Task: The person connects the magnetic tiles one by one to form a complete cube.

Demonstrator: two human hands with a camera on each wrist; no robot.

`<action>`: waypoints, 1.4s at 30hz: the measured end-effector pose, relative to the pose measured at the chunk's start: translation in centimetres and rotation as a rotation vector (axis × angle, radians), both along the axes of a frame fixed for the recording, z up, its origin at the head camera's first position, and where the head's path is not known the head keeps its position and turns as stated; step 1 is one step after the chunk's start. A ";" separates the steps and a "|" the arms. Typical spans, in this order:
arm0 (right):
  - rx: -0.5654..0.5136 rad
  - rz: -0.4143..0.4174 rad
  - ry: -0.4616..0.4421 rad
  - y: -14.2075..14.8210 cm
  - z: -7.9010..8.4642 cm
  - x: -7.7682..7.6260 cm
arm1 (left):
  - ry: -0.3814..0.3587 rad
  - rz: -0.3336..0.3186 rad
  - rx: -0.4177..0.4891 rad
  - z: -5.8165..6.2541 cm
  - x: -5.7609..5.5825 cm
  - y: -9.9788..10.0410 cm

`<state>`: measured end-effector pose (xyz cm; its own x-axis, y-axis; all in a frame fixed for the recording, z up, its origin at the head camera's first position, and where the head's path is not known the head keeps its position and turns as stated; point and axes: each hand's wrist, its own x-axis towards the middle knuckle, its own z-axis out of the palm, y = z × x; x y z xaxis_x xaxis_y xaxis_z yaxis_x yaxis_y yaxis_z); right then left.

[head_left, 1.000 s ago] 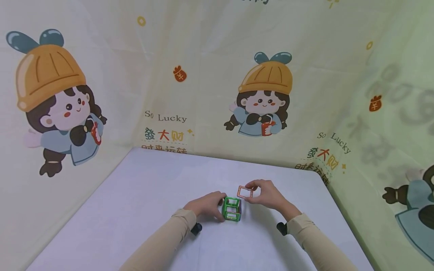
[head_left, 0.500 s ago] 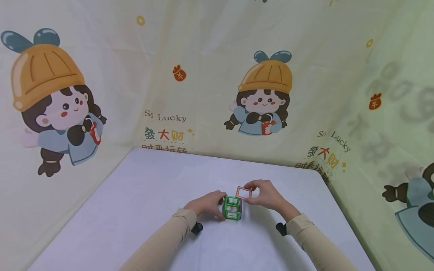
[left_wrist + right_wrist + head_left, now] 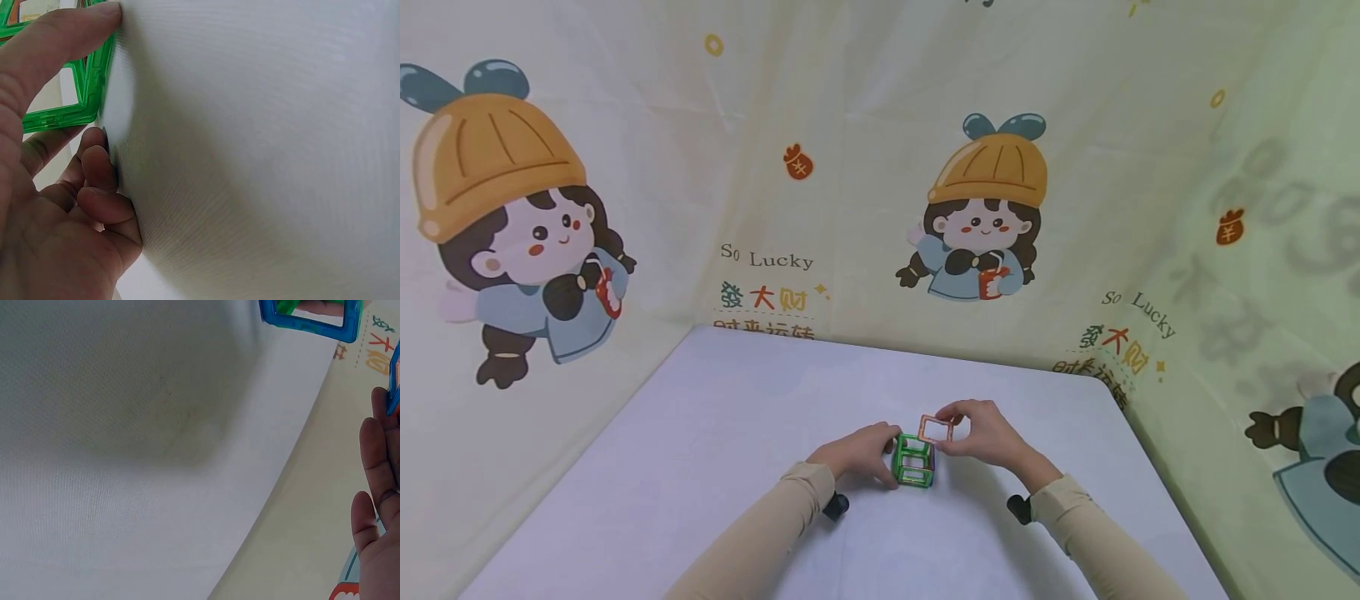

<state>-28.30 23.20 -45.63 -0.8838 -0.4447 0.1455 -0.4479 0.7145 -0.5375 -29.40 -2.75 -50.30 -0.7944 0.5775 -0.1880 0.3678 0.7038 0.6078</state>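
A small box of see-through magnetic tiles (image 3: 913, 477), green on the side toward me, stands on the white table. My left hand (image 3: 859, 454) grips its left side, the thumb in front and the fingers behind. In the left wrist view, the thumb lies against the green frames (image 3: 94, 94) and several fingers curl by the tabletop. My right hand (image 3: 985, 432) pinches an orange square magnetic tile (image 3: 922, 427) by its right edge, held just above the box's far right corner. The right wrist view catches a blue frame (image 3: 309, 326) of the box; its inside is partly hidden.
The white tabletop (image 3: 760, 400) spreads around both hands. A cream cloth (image 3: 865, 208) printed with cartoon figures hangs behind the table and along its sides. Dark wrist cameras sit under both cuffs.
My right hand has moved slightly left and down with the orange tile, which now overlaps the box's far edge in view. The left hand and the box have stayed nearly still.
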 end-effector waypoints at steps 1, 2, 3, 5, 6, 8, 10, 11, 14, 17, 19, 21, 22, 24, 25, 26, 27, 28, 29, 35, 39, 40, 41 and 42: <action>0.001 0.002 0.003 0.0 0.0 0.0 | -0.003 0.002 -0.003 0.0 0.0 0.0; 0.002 0.003 0.003 -0.1 0.0 0.0 | -0.004 0.002 -0.004 0.0 0.0 0.0; 0.006 0.002 0.007 -0.1 0.0 0.1 | -0.004 0.003 -0.002 0.0 0.0 0.0; 0.012 0.003 0.016 -0.2 -0.1 0.1 | -0.006 0.007 -0.006 -0.1 -0.1 0.0; 0.010 0.006 0.017 -0.3 -0.1 0.1 | -0.008 0.010 -0.007 -0.2 -0.1 0.0; 0.008 0.006 0.014 -0.4 -0.2 0.1 | -0.007 0.014 -0.007 -0.2 -0.1 0.0; 0.007 0.005 0.011 -0.5 -0.3 0.1 | -0.007 0.017 -0.009 -0.3 -0.1 0.1; 0.005 0.005 0.004 -0.6 -0.3 0.2 | -0.008 0.018 -0.010 -0.3 0.0 0.1; 0.014 0.006 -0.007 -0.9 -0.5 0.3 | -0.009 0.021 -0.011 -0.3 0.0 0.1; 0.013 0.013 -0.012 -1.2 -0.6 0.5 | -0.010 0.022 -0.010 -0.4 0.0 0.0; 0.010 0.016 -0.008 -1.4 -0.7 0.7 | -0.009 0.021 -0.006 -0.5 0.1 0.0; 0.010 0.018 -0.002 -1.5 -0.7 0.8 | -0.004 0.019 -0.005 -0.5 0.1 0.1; 0.011 0.017 0.000 -1.5 -0.8 0.8 | -0.002 0.019 -0.005 -0.6 0.1 0.1; 0.014 0.013 0.001 -1.6 -0.8 0.9 | 0.003 0.017 -0.007 -0.6 0.1 0.1; 0.017 0.010 0.001 -1.6 -0.9 0.9 | 0.003 0.018 -0.008 -0.6 0.1 0.1; 0.018 0.008 0.002 -1.6 -0.9 1.0 | 0.004 0.018 -0.007 -0.6 0.1 0.1; 0.016 0.003 -0.002 -1.6 -0.9 1.0 | 0.005 0.017 -0.007 -0.7 0.1 0.1; 0.020 0.001 0.000 -1.6 -0.9 1.0 | 0.006 0.017 -0.009 -0.7 0.0 0.1; 0.022 -0.001 0.001 -1.7 -1.0 1.1 | 0.008 0.016 -0.010 -0.7 0.0 0.1; 0.029 0.021 0.026 -2.0 -0.9 1.2 | 0.017 0.011 -0.004 -0.7 0.0 0.1; 0.032 0.036 0.034 -2.2 -1.0 1.3 | 0.017 0.012 0.010 -0.7 0.1 0.1; 0.032 0.041 0.038 -2.2 -1.1 1.3 | 0.017 0.010 0.013 -0.7 0.1 0.1; 0.034 0.043 0.040 -2.2 -1.1 1.4 | 0.017 0.007 0.013 -0.6 0.1 0.1; 0.036 0.048 0.048 -2.2 -1.2 1.4 | 0.017 0.005 0.014 -0.6 0.2 0.0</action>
